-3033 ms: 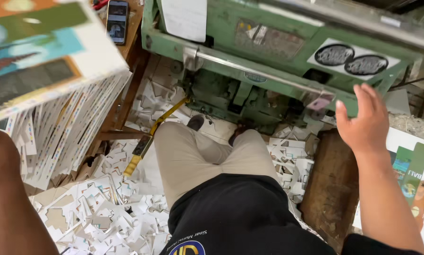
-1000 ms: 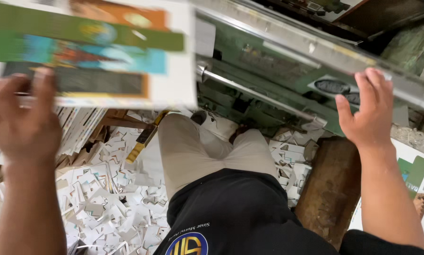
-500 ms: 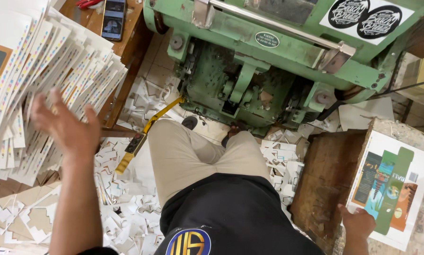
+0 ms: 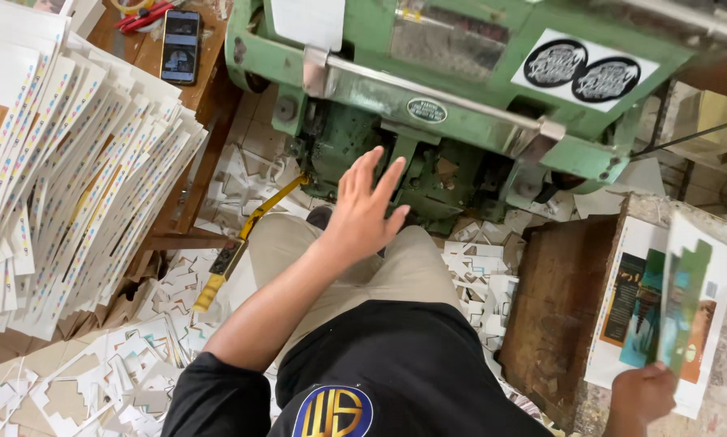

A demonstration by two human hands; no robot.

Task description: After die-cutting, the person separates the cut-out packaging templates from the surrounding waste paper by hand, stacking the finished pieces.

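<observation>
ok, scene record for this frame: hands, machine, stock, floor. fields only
left hand: open, fingers spread, in the air over the lap, holding nothing
right hand: grips a printed sheet by its lower edge, above the printed stack
machine: green press ahead
left side: fanned pile of printed sheets; phone on wooden surface
floor: paper offcuts

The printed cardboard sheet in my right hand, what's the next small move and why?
Probably lift the printed cardboard sheet clear of the stack of printed sheets toward the green press machine: the right hand pinches its lower corner, and the left hand hovers open, empty.
</observation>
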